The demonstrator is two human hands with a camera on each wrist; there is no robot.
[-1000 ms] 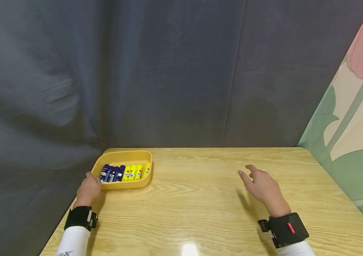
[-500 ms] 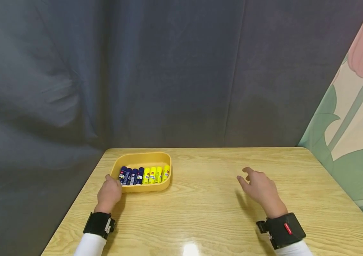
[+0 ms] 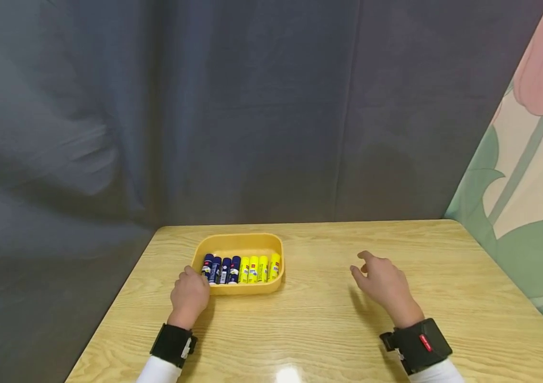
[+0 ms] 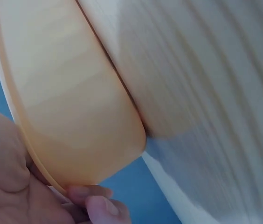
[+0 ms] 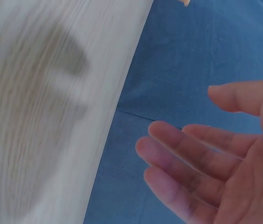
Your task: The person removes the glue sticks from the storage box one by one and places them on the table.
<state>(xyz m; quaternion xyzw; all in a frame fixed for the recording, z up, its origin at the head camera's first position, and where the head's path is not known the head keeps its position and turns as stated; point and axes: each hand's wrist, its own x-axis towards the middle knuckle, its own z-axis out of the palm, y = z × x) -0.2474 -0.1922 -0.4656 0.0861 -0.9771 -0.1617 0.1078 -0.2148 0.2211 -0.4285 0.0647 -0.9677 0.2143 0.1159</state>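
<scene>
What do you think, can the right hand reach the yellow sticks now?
Probably yes: the right hand is free, and only the tray's side wall stands between it and the yellow sticks, which lie uncovered.

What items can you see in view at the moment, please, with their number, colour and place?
Tray: one, yellow, on the table left of centre
Navy glue sticks: four, navy, left part of the tray's row
Yellow glue sticks: four, yellow, right part of that row
Table: one, light wood-grain, beneath the tray
Cloth: count unclear, dark blue-grey, behind and left
Tulip-patterned surface: one, pink, green and cream, far right
Wrist straps: two, black, one per wrist
Sleeves: two, white, behind the straps
Left hand: one, gripping the tray's near-left rim
Right hand: one, above the table, holding nothing
</scene>
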